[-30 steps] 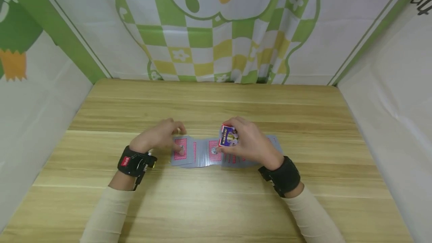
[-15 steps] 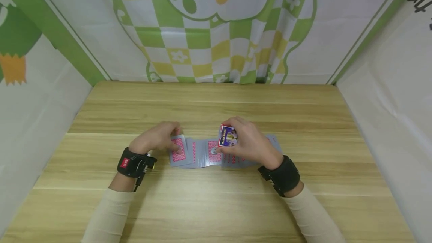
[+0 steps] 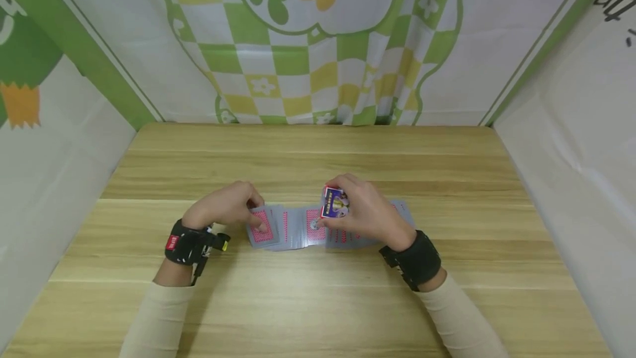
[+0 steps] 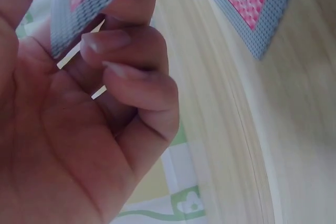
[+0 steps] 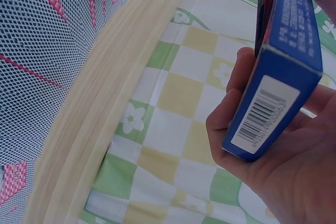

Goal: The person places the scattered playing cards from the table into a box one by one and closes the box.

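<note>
Head view takes in a white cloth curtain with green and yellow checks [image 3: 278, 59] at the far side, behind a light-brown wood-grain table [image 3: 318, 314]. From the near side come two cream fabric sleeves, the left sleeve [image 3: 159, 314] and the right sleeve [image 3: 462, 316]. Across the middle of the table lies a row of grey-bordered playing cards with red patterned backs [image 3: 294, 228], overlapping from left to right, backs up. The left hand [image 3: 223, 203] is at the row's left end; the right hand [image 3: 370, 211] is over its right part. Each wrist wears a black strap [image 3: 419, 258]. The right hand holds a small blue-and-red cardboard box [image 3: 334, 202] between thumb and curled fingers; whether the box touches the cards beneath, I cannot tell. The left hand has a narrow grip, pinching at least one red-and-grey playing card [image 4: 86, 3] between thumb and fingers. On the box's end is a white rectangular barcode label [image 5: 265, 115].
</note>
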### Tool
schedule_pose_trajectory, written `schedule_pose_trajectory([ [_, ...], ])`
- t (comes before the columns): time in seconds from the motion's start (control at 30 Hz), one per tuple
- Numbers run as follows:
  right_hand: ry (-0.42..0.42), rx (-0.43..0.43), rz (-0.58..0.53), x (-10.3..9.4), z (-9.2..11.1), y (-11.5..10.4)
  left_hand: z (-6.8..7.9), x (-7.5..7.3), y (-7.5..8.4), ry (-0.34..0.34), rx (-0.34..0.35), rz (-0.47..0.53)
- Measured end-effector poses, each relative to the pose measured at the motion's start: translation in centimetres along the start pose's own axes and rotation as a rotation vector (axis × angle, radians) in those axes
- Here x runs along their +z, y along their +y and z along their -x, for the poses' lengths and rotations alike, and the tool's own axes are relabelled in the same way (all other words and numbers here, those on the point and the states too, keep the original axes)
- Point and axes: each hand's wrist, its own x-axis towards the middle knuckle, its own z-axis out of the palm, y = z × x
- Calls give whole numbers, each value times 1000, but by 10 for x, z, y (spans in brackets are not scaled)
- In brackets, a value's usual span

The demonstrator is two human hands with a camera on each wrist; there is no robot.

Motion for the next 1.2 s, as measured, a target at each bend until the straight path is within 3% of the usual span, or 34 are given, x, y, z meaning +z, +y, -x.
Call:
schedule_pose_trajectory([
  [0.23, 10, 8, -7, 0, 1, 0, 3, 0, 6, -43, 24, 34],
  [0.37, 7, 6, -6, -1, 1, 0, 3, 1, 11, -61, 83, 124],
  [0.57, 9, -4, -5, -2, 1, -1, 2, 1, 24, -22, 119, 291],
  [0.7, 2, -15, -5, -3, 2, -1, -2, 3, 34, 74, 131, 363],
  [0.97, -25, -45, -11, -1, 1, -1, -15, 14, 51, 303, 84, 287],
  [1.2, -17, -69, -10, -1, 0, -2, -28, 29, 56, 449, 61, 339],
])
